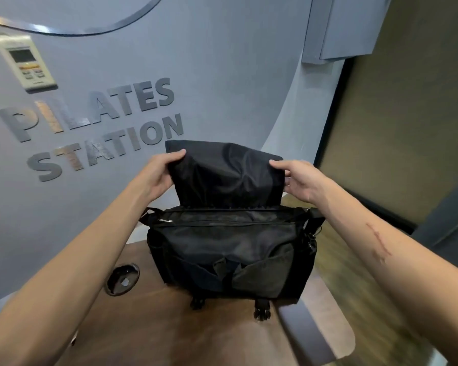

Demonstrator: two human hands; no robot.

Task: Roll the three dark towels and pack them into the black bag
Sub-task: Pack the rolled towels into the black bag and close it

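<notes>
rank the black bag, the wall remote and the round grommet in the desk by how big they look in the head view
1. black bag, by far the largest
2. wall remote
3. round grommet
The last two look alike in size, so their order is unsure.

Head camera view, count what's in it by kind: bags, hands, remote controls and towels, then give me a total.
Bags: 1, the black bag, flap held up by both hands
Hands: 2, left hand, right hand
Remote controls: 1, wall remote
Towels: 0 in view
Total: 4
</notes>
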